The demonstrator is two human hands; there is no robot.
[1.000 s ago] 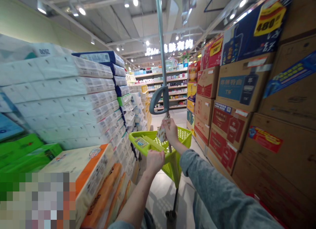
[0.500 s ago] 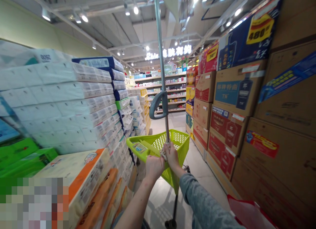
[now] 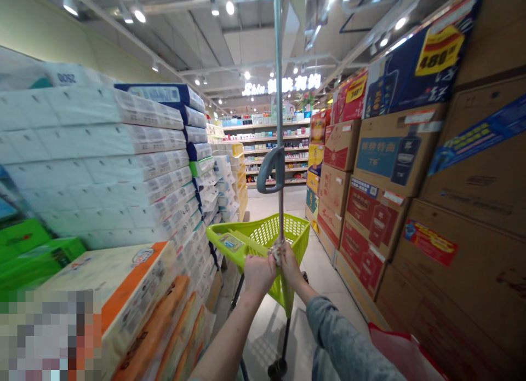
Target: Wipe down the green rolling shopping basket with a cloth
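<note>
My left hand (image 3: 259, 274) is closed at the near rim of a small lime-green shopping cart (image 3: 242, 244), its fingers meeting a crumpled, pale, cloth-like piece (image 3: 276, 253). Beside it, my right hand (image 3: 291, 266) is closed on the same pale piece, against the lower end of an upright metal pole (image 3: 281, 211). What lies inside the fingers is partly hidden. Higher on the pole sits a grey-blue loop handle (image 3: 270, 172). The cart's lattice basket shows nothing inside it from here, and a dark leg with a caster (image 3: 277, 368) reaches the floor.
Stacked white tissue packs (image 3: 94, 162) line the left, with an orange-and-cream pack (image 3: 119, 282) low in front. Cardboard liquor cartons (image 3: 378, 156) rise on the right. Shelves of small goods (image 3: 263, 134) cross the aisle's end. A red-edged bag (image 3: 402, 351) is at lower right.
The pole now stands straighter in view, its top shifted right. The cart sits slightly further left in the picture. Both hands keep their closed hold near the pole's foot.
</note>
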